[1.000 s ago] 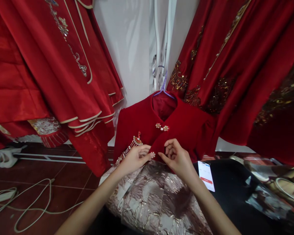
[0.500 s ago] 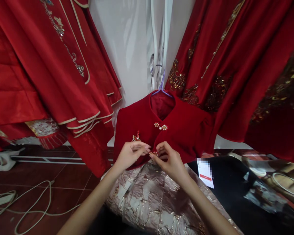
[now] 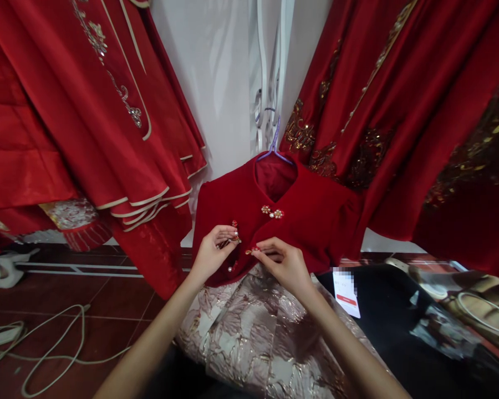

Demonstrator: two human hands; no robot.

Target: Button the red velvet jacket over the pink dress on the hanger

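A red velvet jacket (image 3: 311, 213) hangs on a purple hanger (image 3: 275, 145) in front of me, over a pale pink and gold brocade skirt (image 3: 249, 332). A pearl clasp (image 3: 273, 212) closes it below the collar. My left hand (image 3: 211, 255) is closed on the jacket's left front edge, beside a gold tasselled brooch (image 3: 233, 237). My right hand (image 3: 283, 264) pinches a small gold fastener (image 3: 253, 251) on the right front edge, its fingers pressed together.
Red embroidered satin garments hang at the left (image 3: 87, 111) and the right (image 3: 399, 111). A phone (image 3: 346, 292) lies on a black surface (image 3: 399, 332) to the right. White cables (image 3: 45, 343) trail over the dark red tiled floor.
Both hands have moved slightly up the jacket front. The left hand has drawn back to the brooch, and the right hand now pinches the small fastener between them.
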